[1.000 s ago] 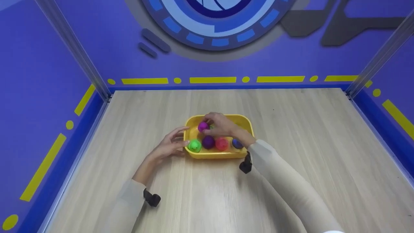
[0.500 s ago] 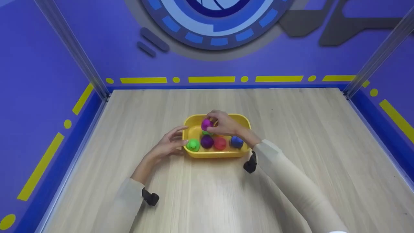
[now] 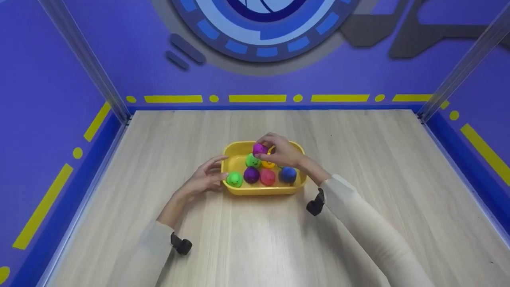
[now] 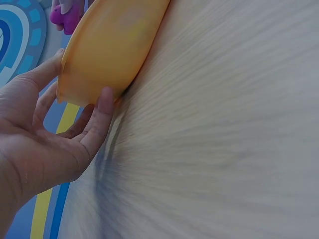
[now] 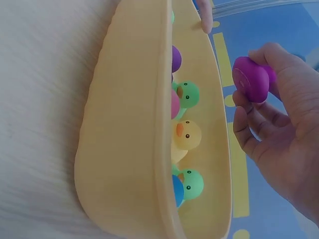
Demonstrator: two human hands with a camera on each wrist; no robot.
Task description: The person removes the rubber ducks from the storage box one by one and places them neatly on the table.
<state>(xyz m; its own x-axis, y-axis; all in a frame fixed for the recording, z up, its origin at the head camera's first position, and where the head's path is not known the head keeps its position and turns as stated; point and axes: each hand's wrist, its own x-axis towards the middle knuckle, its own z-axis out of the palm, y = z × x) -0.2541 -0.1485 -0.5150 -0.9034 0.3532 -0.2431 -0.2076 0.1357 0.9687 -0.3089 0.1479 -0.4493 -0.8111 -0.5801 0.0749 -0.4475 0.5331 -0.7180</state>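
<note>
Nearest the person, along the front of the yellow tub (image 3: 263, 191), four toys sat inside: a green duck (image 3: 234, 180) in its left corner, then a purple toy (image 3: 251, 174), a pink toy (image 3: 267, 177) and a blue toy (image 3: 287, 174). At the tub's left end the left hand (image 3: 202, 178) gripped it lightly, thumb and fingers spread about the wall. In the tub's far half lay a second green duck (image 3: 253, 160), a yellow duck (image 5: 187, 134) and a third green duck (image 5: 192, 184). Above that half the right hand (image 3: 285, 152) pinched a magenta duck (image 3: 259, 148), clear of the others. The work looked well along yet unfinished: seven toys were in the tub, and only the magenta one seemed left to settle.

The wooden table (image 3: 255, 235) spread around the tub, pale and grained. Well beyond the tub rose a blue back wall (image 3: 255, 85) with yellow bars and dots and part of a ring design, joined to blue side walls by metal posts (image 3: 85, 59).
</note>
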